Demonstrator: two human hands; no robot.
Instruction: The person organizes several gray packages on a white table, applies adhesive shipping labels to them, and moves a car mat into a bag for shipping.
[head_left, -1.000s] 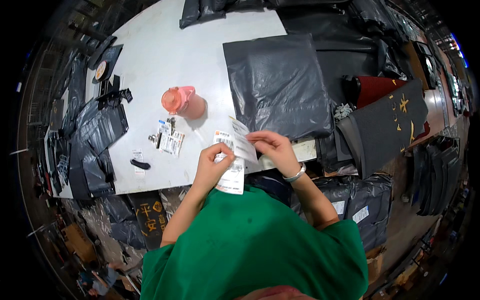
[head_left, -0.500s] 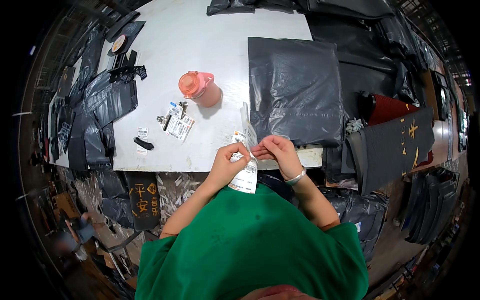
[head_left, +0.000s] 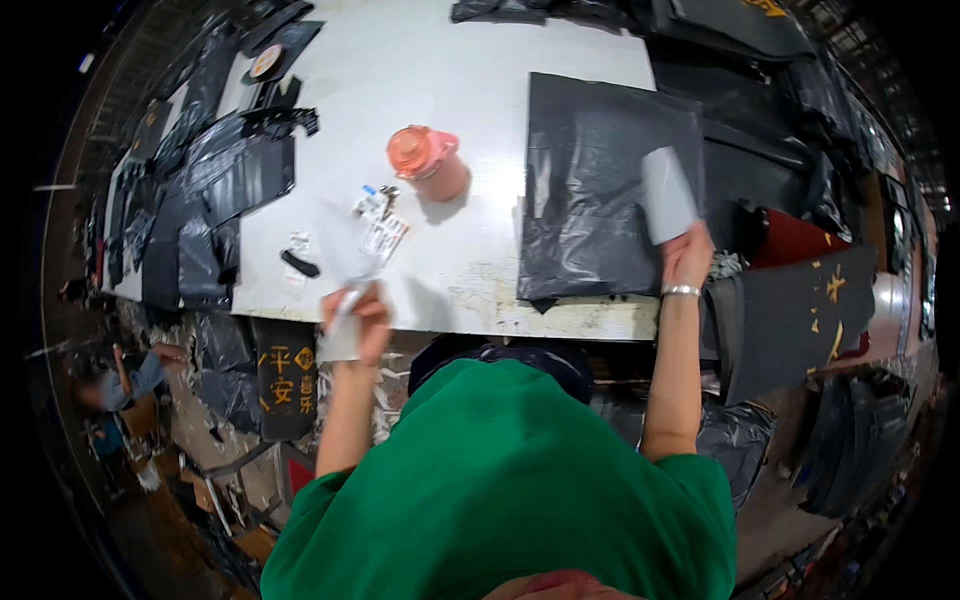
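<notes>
My right hand point(head_left: 687, 258) is closed on the lower end of a white label point(head_left: 668, 197), which stands up over the right part of a flat black plastic bag point(head_left: 600, 200). The side of the label facing up looks plain. My left hand point(head_left: 368, 318), smeared by motion, grips a pale paper strip point(head_left: 345, 335) at the table's front edge. Beyond that hand, several small printed labels point(head_left: 384, 236) lie with a metal clip. A pink bottle point(head_left: 432, 168) stands between the labels and the bag.
A small black object point(head_left: 299, 263) lies on a slip at the left of the white table point(head_left: 460, 270). Black packages point(head_left: 240, 170) are heaped at the far left. Dark mats with gold lettering point(head_left: 800, 320) hang over the right side. Another person point(head_left: 125, 380) is at the left.
My hands have moved apart from one printed label sheet. The right hand has carried a white label over the bag; the left has gone left with a pale strip.
</notes>
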